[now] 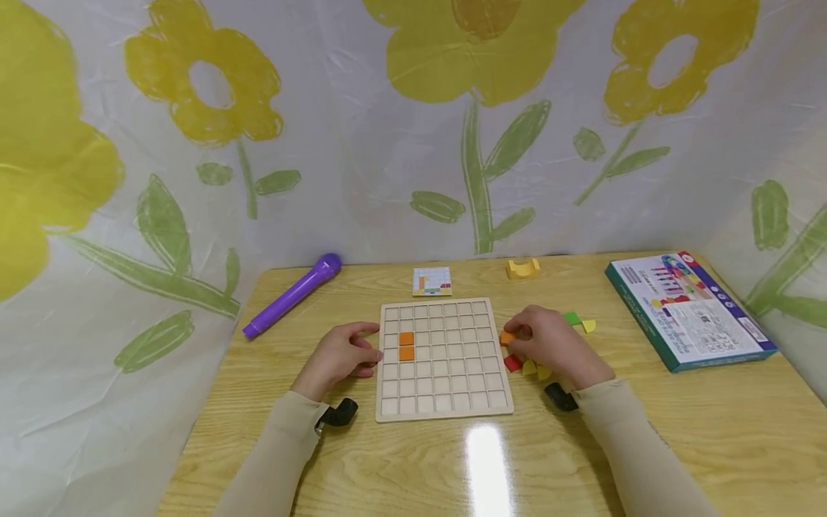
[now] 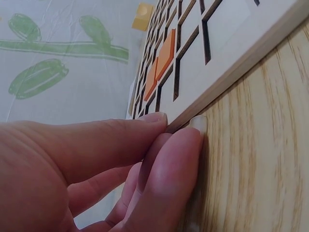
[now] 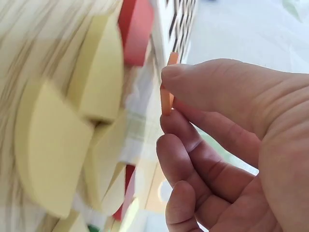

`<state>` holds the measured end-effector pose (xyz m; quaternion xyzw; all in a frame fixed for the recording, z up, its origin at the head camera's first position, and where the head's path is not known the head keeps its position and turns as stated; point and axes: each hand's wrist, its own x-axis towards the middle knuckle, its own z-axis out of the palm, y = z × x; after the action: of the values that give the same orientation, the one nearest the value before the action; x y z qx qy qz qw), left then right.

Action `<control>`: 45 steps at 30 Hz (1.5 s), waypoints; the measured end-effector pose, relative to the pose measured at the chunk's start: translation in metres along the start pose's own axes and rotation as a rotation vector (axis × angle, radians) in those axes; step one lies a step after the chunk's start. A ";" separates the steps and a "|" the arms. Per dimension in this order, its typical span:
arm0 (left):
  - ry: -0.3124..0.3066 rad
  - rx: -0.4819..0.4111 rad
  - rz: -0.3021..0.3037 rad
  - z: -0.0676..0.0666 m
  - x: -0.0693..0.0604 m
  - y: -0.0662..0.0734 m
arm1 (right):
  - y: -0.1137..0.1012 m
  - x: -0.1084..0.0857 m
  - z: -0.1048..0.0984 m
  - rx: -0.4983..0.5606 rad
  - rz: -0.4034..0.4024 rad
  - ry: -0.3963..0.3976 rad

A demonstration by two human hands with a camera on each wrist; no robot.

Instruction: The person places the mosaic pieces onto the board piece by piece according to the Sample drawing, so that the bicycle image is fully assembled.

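A pale wooden grid board (image 1: 446, 416) lies flat on the table. Two orange square tiles (image 1: 406, 353) sit one behind the other in its cells, left of centre. At the board's left edge, my left hand (image 1: 342, 357) holds the rim between thumb and forefinger, as the left wrist view shows. Just off the right edge, my right hand (image 1: 552, 345) pinches a thin orange tile (image 3: 166, 100) between thumb and fingers. Near that hand lie a red piece (image 1: 513, 363), several yellow rounded pieces (image 1: 530, 368) and a green piece (image 1: 571, 318), partly hidden by the hand.
Behind the board lies a small pattern card (image 1: 432, 281) with coloured squares. A purple microphone-shaped object (image 1: 291, 298) rests at the back left. A yellow arch block (image 1: 522, 268) stands at the back, and a flat printed box (image 1: 691, 309) lies at the right.
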<state>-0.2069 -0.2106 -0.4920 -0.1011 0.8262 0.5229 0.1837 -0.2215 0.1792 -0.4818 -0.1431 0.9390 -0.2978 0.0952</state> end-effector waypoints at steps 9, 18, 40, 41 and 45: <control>-0.012 0.025 0.016 -0.001 -0.001 0.002 | -0.031 0.003 0.014 0.000 -0.071 0.013; -0.005 0.018 0.004 0.000 -0.001 0.001 | -0.079 0.021 0.047 -0.039 -0.221 -0.008; -0.017 0.005 0.026 -0.002 0.001 -0.003 | -0.124 0.029 0.097 -0.102 -0.373 -0.035; -0.017 0.006 0.025 -0.002 0.001 -0.003 | -0.124 0.029 0.097 -0.107 -0.375 -0.032; -0.014 0.013 0.024 -0.002 0.001 -0.002 | -0.124 0.029 0.097 -0.124 -0.379 -0.020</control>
<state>-0.2071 -0.2129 -0.4931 -0.0864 0.8294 0.5202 0.1842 -0.1965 0.0215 -0.4904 -0.3259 0.9108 -0.2505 0.0378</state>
